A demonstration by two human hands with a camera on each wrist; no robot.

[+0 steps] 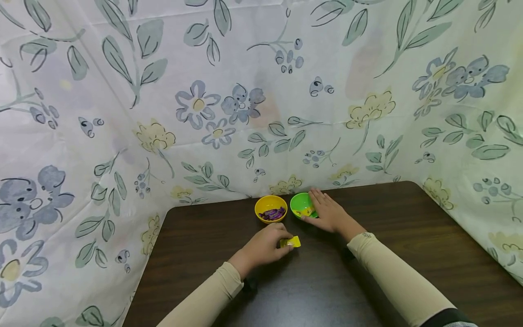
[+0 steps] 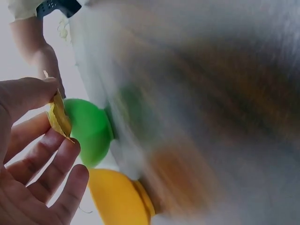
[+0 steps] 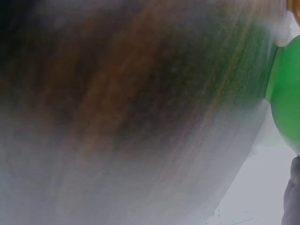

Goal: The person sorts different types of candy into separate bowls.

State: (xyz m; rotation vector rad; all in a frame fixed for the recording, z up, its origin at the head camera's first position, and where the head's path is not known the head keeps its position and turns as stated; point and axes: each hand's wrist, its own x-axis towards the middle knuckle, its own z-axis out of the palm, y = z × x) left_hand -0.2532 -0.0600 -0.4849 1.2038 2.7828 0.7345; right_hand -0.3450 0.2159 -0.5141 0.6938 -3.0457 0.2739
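My left hand [image 1: 263, 246] pinches a small yellow-wrapped candy [image 1: 296, 241] between thumb and fingertips, just in front of the two bowls. In the left wrist view the candy [image 2: 60, 117] appears edge-on, the other fingers spread below it. My right hand [image 1: 330, 215] lies against the right side of the green bowl [image 1: 299, 200], fingers straight along the far rim and thumb at the near rim. Yellow-wrapped candy [image 1: 305, 212] lies inside that bowl. Part of the hand [image 3: 292, 194] shows beside the green bowl [image 3: 288, 93] in the right wrist view.
Left of the green bowl stands a yellow bowl [image 1: 264, 203] with several purple-wrapped candies [image 1: 273, 214]. Both bowls are near the back edge of a dark wooden table [image 1: 204, 245]. A floral cloth [image 1: 245, 136] hangs behind and along the sides.
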